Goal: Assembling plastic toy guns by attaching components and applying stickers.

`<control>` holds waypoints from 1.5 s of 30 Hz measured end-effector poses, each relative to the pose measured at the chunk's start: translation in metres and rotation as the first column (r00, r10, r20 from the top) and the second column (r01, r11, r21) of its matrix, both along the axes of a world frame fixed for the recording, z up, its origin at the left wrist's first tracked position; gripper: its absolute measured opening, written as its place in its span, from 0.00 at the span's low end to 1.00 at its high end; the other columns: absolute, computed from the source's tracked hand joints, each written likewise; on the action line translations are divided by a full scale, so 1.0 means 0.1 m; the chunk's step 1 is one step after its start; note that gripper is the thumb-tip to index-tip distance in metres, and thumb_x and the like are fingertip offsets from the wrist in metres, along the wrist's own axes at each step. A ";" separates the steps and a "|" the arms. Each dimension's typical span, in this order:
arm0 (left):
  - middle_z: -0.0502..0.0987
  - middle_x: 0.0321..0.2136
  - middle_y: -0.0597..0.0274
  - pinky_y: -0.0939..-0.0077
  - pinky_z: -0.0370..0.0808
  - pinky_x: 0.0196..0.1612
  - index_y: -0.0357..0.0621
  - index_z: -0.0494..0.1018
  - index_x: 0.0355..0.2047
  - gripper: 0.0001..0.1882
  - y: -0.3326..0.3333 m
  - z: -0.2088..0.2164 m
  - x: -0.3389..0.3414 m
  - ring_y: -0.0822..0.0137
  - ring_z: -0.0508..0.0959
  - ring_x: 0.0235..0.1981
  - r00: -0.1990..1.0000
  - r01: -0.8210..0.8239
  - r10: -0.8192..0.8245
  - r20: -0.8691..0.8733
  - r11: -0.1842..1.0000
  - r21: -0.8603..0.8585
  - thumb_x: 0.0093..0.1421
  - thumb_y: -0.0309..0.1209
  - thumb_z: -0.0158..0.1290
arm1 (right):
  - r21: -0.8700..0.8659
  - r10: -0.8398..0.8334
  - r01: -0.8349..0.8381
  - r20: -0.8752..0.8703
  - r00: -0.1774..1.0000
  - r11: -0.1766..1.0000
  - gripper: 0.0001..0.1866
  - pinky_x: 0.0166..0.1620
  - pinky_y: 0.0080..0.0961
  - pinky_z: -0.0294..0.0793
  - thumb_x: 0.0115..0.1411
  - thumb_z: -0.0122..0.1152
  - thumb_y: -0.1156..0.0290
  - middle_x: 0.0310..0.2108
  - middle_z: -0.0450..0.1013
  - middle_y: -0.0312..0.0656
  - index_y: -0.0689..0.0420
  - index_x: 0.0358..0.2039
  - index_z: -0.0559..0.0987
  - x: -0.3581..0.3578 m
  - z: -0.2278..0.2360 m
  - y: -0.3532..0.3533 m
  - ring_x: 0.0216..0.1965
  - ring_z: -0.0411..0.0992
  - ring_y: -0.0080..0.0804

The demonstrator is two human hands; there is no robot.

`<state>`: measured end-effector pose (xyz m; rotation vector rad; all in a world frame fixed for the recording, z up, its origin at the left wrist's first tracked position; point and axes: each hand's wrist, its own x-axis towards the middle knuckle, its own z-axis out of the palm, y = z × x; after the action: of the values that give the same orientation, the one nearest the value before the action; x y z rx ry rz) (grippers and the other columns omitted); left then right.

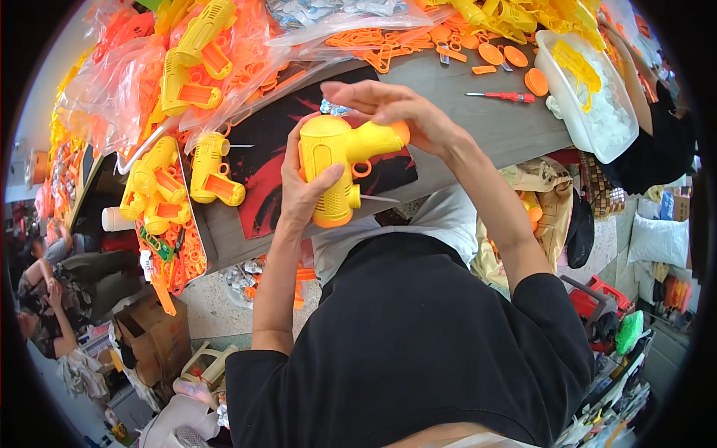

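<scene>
- Toy gun [317, 153], yellow plastic with orange trim, sits in the left hand [300, 194], whose fingers and thumb wrap its thick barrel.
- Right hand [422, 119] is unclenched, fingers outstretched, palm against the orange handle cap [402, 133].
- Handling: probably light, stiff, somewhat slick; hard squeezing might crack the shell.
- Best hold: around the barrel, clear of the orange trigger ring [361, 177] just right of the left thumb.

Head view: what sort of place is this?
Probably a small assembly workshop: a held yellow plastic housing, similar housings heaped at the left, and loose orange discs and a red screwdriver on the worktable.
</scene>
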<state>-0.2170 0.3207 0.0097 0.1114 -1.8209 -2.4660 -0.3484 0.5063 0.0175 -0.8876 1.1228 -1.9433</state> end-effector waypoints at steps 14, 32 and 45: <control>0.74 0.47 0.54 0.70 0.77 0.49 0.40 0.59 0.61 0.41 0.12 0.18 -0.04 0.65 0.78 0.46 0.914 -0.193 -0.039 -0.404 0.835 -0.516 0.48 0.24 0.66 | 0.345 -0.120 0.041 0.210 0.970 0.938 0.30 0.35 0.24 0.77 0.69 0.43 0.44 0.41 0.75 0.41 0.61 0.49 0.75 0.12 0.21 -0.08 0.38 0.75 0.25; 0.78 0.39 0.55 0.66 0.82 0.38 0.39 0.69 0.49 0.18 -0.21 -0.04 0.27 0.63 0.82 0.32 0.893 -0.447 0.364 0.266 0.790 0.420 0.61 0.33 0.57 | 0.439 -0.070 0.297 -0.462 0.884 0.848 0.14 0.34 0.28 0.70 0.66 0.52 0.64 0.25 0.71 0.46 0.63 0.32 0.75 0.40 0.03 -0.39 0.27 0.71 0.36; 0.76 0.43 0.49 0.56 0.82 0.45 0.38 0.62 0.56 0.23 -0.44 -0.07 0.78 0.54 0.81 0.40 0.853 -0.503 0.511 0.105 0.752 0.426 0.63 0.26 0.53 | -0.091 -0.096 0.862 -0.994 -0.049 0.498 0.17 0.41 0.39 0.73 0.49 0.69 0.57 0.33 0.76 0.46 0.59 0.29 0.83 -0.97 -0.40 -2.19 0.38 0.75 0.48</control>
<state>-0.1387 0.2772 0.0025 0.5333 -0.9928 -2.3847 -0.4451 0.2868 -0.0222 -1.4423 3.1719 -0.9461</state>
